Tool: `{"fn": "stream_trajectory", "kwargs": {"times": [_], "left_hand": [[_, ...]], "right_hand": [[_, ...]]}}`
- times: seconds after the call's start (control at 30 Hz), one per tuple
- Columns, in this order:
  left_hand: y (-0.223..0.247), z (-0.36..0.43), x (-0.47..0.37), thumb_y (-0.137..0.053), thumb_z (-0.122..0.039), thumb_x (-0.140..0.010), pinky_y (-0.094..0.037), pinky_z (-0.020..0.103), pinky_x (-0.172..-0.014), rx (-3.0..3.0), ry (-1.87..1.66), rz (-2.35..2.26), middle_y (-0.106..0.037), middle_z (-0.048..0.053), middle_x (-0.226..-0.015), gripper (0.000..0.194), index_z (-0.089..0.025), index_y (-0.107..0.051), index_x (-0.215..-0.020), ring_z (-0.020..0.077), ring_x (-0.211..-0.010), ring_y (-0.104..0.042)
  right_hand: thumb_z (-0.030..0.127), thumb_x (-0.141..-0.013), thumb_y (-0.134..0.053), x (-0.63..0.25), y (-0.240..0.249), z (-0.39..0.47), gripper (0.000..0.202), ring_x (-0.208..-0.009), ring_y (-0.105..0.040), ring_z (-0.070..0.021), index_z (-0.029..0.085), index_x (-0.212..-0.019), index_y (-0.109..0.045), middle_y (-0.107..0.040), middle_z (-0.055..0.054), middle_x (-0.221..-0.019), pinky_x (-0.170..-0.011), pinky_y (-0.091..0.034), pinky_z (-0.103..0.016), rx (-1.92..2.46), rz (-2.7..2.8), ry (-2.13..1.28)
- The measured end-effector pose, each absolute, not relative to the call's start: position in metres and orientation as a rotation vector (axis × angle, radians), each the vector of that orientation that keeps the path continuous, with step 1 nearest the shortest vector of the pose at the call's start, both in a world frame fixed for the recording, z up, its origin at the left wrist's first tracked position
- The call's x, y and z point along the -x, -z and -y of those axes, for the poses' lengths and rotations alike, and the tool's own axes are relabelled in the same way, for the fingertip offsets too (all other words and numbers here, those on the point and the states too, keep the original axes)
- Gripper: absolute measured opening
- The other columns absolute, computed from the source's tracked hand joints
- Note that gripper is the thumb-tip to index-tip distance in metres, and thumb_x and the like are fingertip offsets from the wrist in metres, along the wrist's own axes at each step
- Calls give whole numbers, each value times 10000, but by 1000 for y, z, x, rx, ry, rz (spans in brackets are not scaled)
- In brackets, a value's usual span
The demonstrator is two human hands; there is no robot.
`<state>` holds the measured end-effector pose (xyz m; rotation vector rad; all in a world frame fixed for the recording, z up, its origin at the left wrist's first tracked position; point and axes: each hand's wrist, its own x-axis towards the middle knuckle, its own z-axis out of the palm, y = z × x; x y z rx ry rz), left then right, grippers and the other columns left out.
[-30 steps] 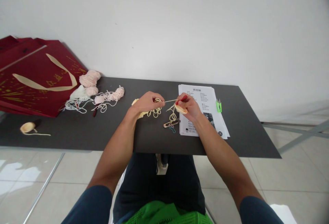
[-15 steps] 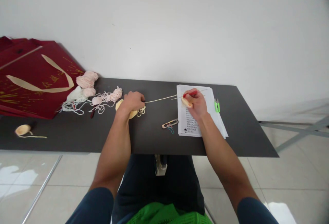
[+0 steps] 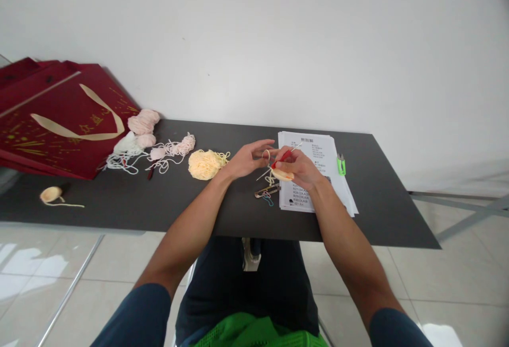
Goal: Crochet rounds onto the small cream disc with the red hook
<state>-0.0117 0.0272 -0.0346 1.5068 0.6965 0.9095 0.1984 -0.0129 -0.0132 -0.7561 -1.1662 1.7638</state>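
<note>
Over the papers, my right hand (image 3: 305, 169) is closed around a red-handled crochet hook (image 3: 292, 152) and a small pale yellow crocheted piece (image 3: 282, 174). Close on its left, my left hand (image 3: 247, 159) has its fingers bent towards the hook, with a loop of yellow yarn (image 3: 266, 154) at the fingertips. Slack yarn hangs below, between the two hands. A yellow yarn ball (image 3: 204, 165) lies on the table to the left of my left hand. Thread snips (image 3: 265, 191) and stitch markers (image 3: 269, 199) lie just beneath the hands.
Printed sheets (image 3: 342, 188) lie under my right hand, with a green-handled cutter (image 3: 341, 165) at their right edge. Leftward are pink yarn (image 3: 143, 122), white yarn (image 3: 126, 148), a red paper bag (image 3: 75, 119) and a small crocheted cup (image 3: 51, 194). The dark table (image 3: 389, 214) meets a wall.
My left hand has left the yellow yarn ball and moved right, up to the hook. The stretched strand has gone slack. My right hand has shifted slightly left and down.
</note>
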Motion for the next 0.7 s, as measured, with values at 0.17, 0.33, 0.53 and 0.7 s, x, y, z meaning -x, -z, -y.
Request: {"fn": "stream_trajectory", "kwargs": {"times": [0.17,0.33,0.53,0.7], "left_hand": [[33,-36,24,-644,-235,-792,-549,332,-686,-1638,-996,-1389,-737,37,-710,236,-175,-808,-950,186,-642,-672],[30,-38,31,-629,-87,-631,-423,434,-1165,-1742,-1120,-1460,-757,76,-1211,356,-210,-811,-911,280,-1247,-628],[27,-16,-8,-526,-118,-643,-484,425,-1087,-1286,-1374,-839,-732,93,-1249,631,-202,-653,-1256,240,-1245,-653],[20,-10,-13,-795,-191,-677,-512,294,-711,-1157,-1154,-711,-733,27,-932,617,-216,-642,-1273,150,-761,-667]], "right_hand": [[231,-684,-927,-198,19,7,235,-758,-688,-100,218,-792,-719,-767,-28,-1183,-685,-542,-265,862,1087,-1611],[283,-720,-905,-183,26,2,219,-853,-694,-128,269,-842,-723,-752,-11,-1164,-835,-568,-333,823,916,-1246],[341,-749,-881,-161,27,9,210,-951,-695,-168,298,-855,-705,-749,0,-1038,-945,-563,-384,798,868,-1073],[336,-749,-883,-162,22,14,216,-926,-682,-156,308,-853,-696,-734,12,-1064,-899,-567,-370,773,882,-1165]]}}
